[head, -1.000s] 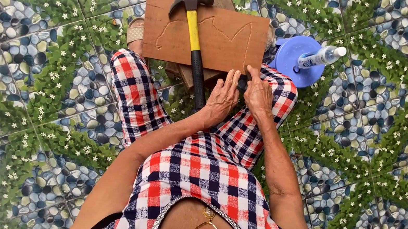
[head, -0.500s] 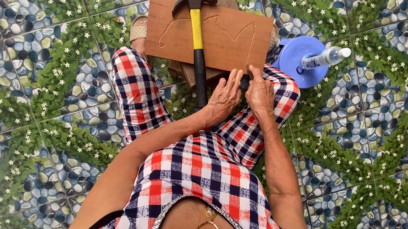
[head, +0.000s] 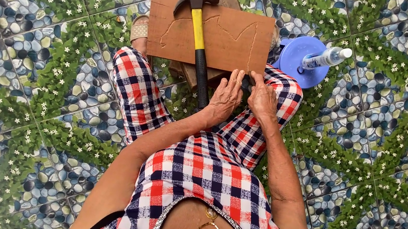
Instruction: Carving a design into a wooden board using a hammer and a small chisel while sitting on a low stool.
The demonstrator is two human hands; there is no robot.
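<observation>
Hands moved little versus half a second earlier: both stayed together at the near edge of the wooden board (head: pixel 229 39), only sitting slightly lower in view as the head camera shifted. Left hand (head: pixel 226 97) and right hand (head: pixel 263 98) sat side by side, fingertips on the board's near edge, pinching something small and dark between them. Couldn't tell what it was, nor how tight either grip was; fingers were curled narrow, not spread.

Board lay flat across the knees, over checked red, white and navy trousers (head: pixel 138 95), above the pebble-and-leaf patterned floor (head: pixel 29 123). Long axis ran left to right across the view, with a thin groove cut into its face.

Hammer (head: pixel 199 40) unchanged: it lay on the board, untouched, just left of the left hand. Long axis ran near to far, black lower handle toward the person and overhanging the near edge, yellow shaft mid-board, head at the far edge.

Farther right, a blue round stool (head: pixel 294 63) carried a clear plastic bottle (head: pixel 327 57) lying on its side, cap pointing right.
</observation>
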